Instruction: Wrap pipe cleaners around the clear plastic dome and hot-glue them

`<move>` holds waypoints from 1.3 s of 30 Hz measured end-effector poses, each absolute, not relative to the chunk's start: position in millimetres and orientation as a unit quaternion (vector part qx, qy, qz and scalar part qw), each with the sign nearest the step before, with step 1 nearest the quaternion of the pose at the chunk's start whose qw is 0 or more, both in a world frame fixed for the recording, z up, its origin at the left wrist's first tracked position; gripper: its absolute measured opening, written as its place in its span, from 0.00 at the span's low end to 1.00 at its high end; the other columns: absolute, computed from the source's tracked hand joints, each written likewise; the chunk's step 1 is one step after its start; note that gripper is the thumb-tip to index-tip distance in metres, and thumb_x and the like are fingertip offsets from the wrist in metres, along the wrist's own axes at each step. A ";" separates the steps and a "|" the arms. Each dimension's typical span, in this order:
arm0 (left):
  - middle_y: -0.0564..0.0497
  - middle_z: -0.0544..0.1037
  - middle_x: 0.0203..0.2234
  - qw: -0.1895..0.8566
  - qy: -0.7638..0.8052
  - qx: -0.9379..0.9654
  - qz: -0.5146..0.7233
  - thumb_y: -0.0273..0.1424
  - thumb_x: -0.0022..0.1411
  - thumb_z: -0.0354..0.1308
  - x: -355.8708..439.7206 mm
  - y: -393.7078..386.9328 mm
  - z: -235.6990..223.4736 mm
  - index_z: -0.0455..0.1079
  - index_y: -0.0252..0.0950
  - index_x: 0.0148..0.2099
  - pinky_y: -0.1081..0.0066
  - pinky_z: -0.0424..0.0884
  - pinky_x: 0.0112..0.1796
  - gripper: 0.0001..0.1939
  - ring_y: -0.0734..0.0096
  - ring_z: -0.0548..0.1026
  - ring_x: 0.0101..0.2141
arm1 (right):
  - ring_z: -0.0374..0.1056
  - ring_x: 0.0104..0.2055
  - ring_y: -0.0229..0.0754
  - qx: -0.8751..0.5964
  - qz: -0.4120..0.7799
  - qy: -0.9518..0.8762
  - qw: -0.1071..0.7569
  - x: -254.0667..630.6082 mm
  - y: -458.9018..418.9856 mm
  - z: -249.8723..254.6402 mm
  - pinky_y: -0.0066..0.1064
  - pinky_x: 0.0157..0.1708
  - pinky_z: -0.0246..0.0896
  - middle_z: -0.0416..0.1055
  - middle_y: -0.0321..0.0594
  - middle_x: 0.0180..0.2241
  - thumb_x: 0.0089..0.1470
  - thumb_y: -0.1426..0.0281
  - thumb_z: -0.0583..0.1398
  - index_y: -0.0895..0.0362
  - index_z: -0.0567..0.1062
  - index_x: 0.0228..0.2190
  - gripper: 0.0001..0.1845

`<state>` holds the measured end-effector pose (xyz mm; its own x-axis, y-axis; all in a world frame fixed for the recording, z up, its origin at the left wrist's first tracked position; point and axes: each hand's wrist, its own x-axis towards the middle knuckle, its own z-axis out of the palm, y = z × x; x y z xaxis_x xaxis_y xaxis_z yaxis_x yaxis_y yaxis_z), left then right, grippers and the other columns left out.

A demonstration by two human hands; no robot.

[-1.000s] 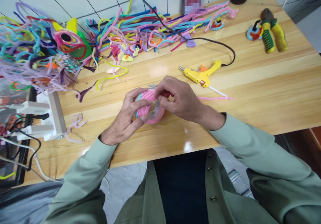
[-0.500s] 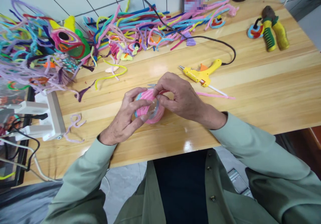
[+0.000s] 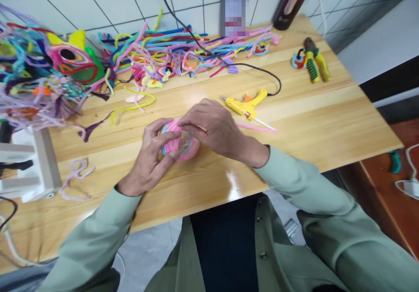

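Observation:
A round, clear-plastic piece wrapped in pink and light-blue pipe cleaners (image 3: 190, 153) rests at the front middle of the table. Around its left side, my left hand (image 3: 145, 163) is closed, with thumb and fingers on the wrapped wall. My right hand (image 3: 212, 128) pinches at the far rim, its fingertips touching the pink wrapping. A pink pipe cleaner (image 3: 257, 128) runs out from behind the right hand towards the right; its held end is hidden by the fingers. Beyond that hand lies a yellow glue gun (image 3: 245, 105) with a white glue stick in it.
Pipe cleaners (image 3: 176, 39) heap along the tiled wall, with a colourful fish-like figure (image 3: 78, 60) at left. Yellow-green pliers (image 3: 316, 63) lie at right. A white power strip (image 3: 39, 165) stands at left. The glue gun's black cord (image 3: 255, 66) crosses the back.
The view has swung to the right, so the table appears shifted left. Both hands keep their hold on the wrapped piece; the right fingers have shifted only slightly at the rim.

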<state>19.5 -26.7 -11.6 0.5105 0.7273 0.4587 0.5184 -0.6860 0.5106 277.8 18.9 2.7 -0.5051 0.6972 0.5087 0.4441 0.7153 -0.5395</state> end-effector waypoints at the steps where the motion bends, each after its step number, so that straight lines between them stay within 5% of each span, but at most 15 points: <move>1: 0.45 0.71 0.71 0.159 0.364 0.854 0.336 0.43 0.81 0.61 18.9 -25.9 -12.4 0.68 0.55 0.73 0.36 0.78 0.67 0.23 0.44 0.72 0.69 | 0.75 0.48 0.46 -0.340 0.174 -0.849 0.365 277.5 19.3 3.0 0.42 0.52 0.63 0.85 0.40 0.44 0.80 0.64 0.60 0.51 0.84 0.47 0.11; 8: 0.43 0.70 0.72 0.172 0.347 0.863 0.324 0.41 0.82 0.60 22.1 -27.5 -7.5 0.71 0.52 0.72 0.40 0.78 0.67 0.21 0.43 0.71 0.71 | 0.81 0.50 0.47 -0.404 0.176 -0.788 0.430 316.8 1.8 21.2 0.43 0.54 0.72 0.88 0.40 0.47 0.78 0.62 0.61 0.49 0.86 0.48 0.12; 16: 0.42 0.71 0.72 0.195 0.313 0.879 0.302 0.41 0.82 0.60 16.3 -23.7 -4.2 0.73 0.51 0.71 0.48 0.81 0.64 0.20 0.45 0.73 0.70 | 0.80 0.39 0.46 -0.529 0.188 -0.700 0.441 402.3 -14.0 25.0 0.40 0.45 0.74 0.86 0.38 0.36 0.72 0.53 0.66 0.50 0.85 0.36 0.16; 22: 0.40 0.74 0.71 0.174 0.263 0.886 0.339 0.39 0.80 0.62 14.3 -15.2 -14.7 0.76 0.47 0.71 0.53 0.80 0.61 0.22 0.45 0.75 0.68 | 0.71 0.35 0.41 -0.650 0.119 -0.608 0.440 490.6 -9.6 8.5 0.37 0.41 0.65 0.78 0.35 0.31 0.64 0.58 0.64 0.53 0.79 0.33 0.12; 27: 0.42 0.71 0.73 0.177 0.287 0.896 0.288 0.36 0.82 0.57 15.0 -20.3 -10.0 0.72 0.50 0.72 0.51 0.77 0.65 0.20 0.47 0.72 0.72 | 0.73 0.37 0.41 -0.689 0.130 -0.558 0.444 527.2 -5.6 -4.2 0.37 0.43 0.65 0.79 0.35 0.33 0.54 0.66 0.63 0.53 0.79 0.34 0.05; 31: 0.39 0.70 0.72 0.165 0.300 0.898 0.275 0.31 0.83 0.55 17.1 -25.9 -5.7 0.71 0.46 0.70 0.52 0.77 0.65 0.19 0.49 0.72 0.72 | 0.75 0.37 0.42 -0.668 0.157 -0.585 0.432 519.2 -3.1 -2.1 0.37 0.45 0.69 0.80 0.34 0.32 0.56 0.67 0.60 0.52 0.80 0.34 0.08; 36: 0.40 0.70 0.73 0.168 0.294 0.897 0.285 0.29 0.82 0.57 20.5 -26.9 0.5 0.71 0.44 0.70 0.54 0.78 0.65 0.19 0.50 0.72 0.71 | 0.71 0.28 0.40 -0.648 0.169 -0.655 0.350 485.9 5.3 21.6 0.34 0.34 0.64 0.77 0.31 0.26 0.65 0.61 0.64 0.51 0.84 0.41 0.10; 39: 0.39 0.68 0.75 0.172 0.289 0.902 0.271 0.28 0.83 0.55 22.9 -28.2 4.3 0.68 0.44 0.72 0.50 0.77 0.68 0.20 0.49 0.70 0.73 | 0.72 0.30 0.41 -0.599 0.160 -0.727 0.294 454.5 13.6 38.4 0.34 0.34 0.64 0.82 0.34 0.30 0.66 0.63 0.66 0.53 0.85 0.43 0.09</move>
